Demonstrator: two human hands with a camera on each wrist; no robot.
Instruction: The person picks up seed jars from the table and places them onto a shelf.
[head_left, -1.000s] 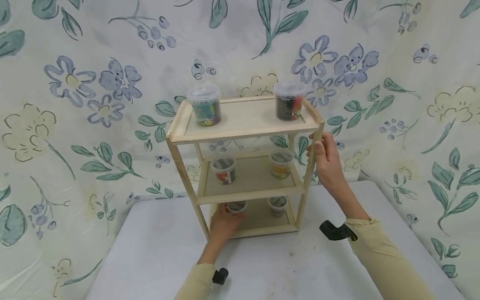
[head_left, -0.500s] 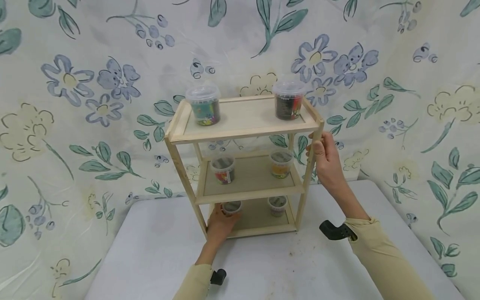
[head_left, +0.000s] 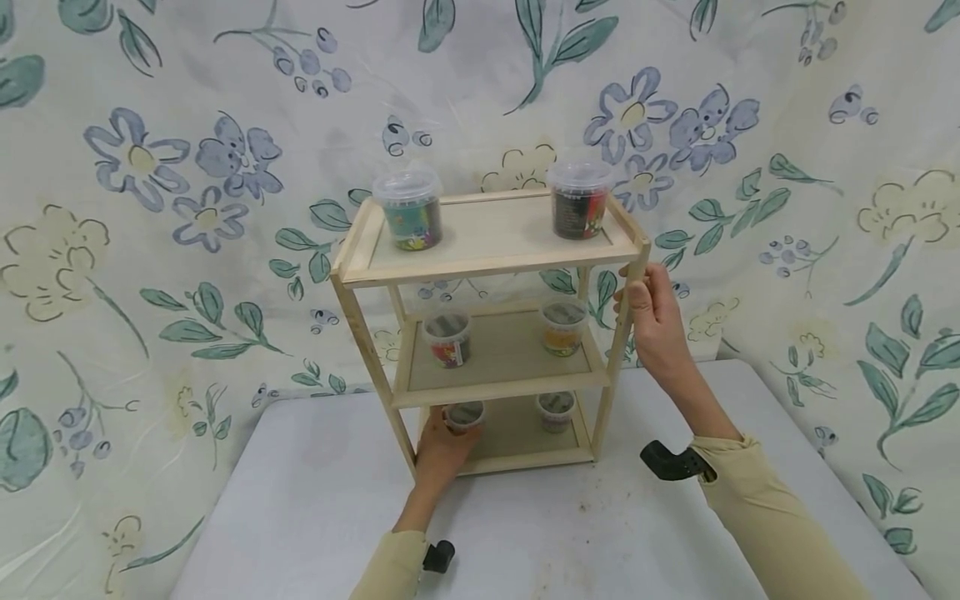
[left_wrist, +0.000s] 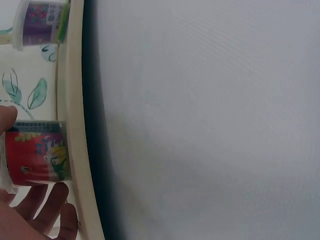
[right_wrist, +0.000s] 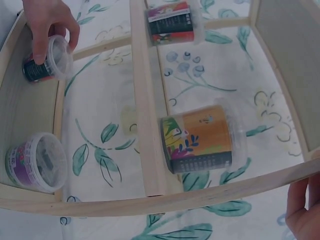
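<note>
A three-tier wooden shelf (head_left: 487,265) stands on a grey table (head_left: 315,500). Each tier carries two small clear-lidded tubs. My left hand (head_left: 448,435) reaches into the bottom tier and grips the left tub (head_left: 465,414). In the left wrist view this tub (left_wrist: 37,157) has a red label, with my fingers (left_wrist: 50,210) curled round it. The right wrist view looks along the tiers and shows the left hand (right_wrist: 50,27) round that tub (right_wrist: 44,62). My right hand (head_left: 636,302) holds the shelf's front right post just under the top tier.
Other tubs: two on the top tier (head_left: 408,212) (head_left: 577,202), two on the middle (head_left: 447,340) (head_left: 562,327), and a purple-labelled one at bottom right (head_left: 556,411). A flowered cloth (head_left: 150,208) hangs close behind the shelf. Bare tabletop lies in front of it.
The left hand and its tub shifted slightly to the left on the bottom tier. The right hand has stayed on the post.
</note>
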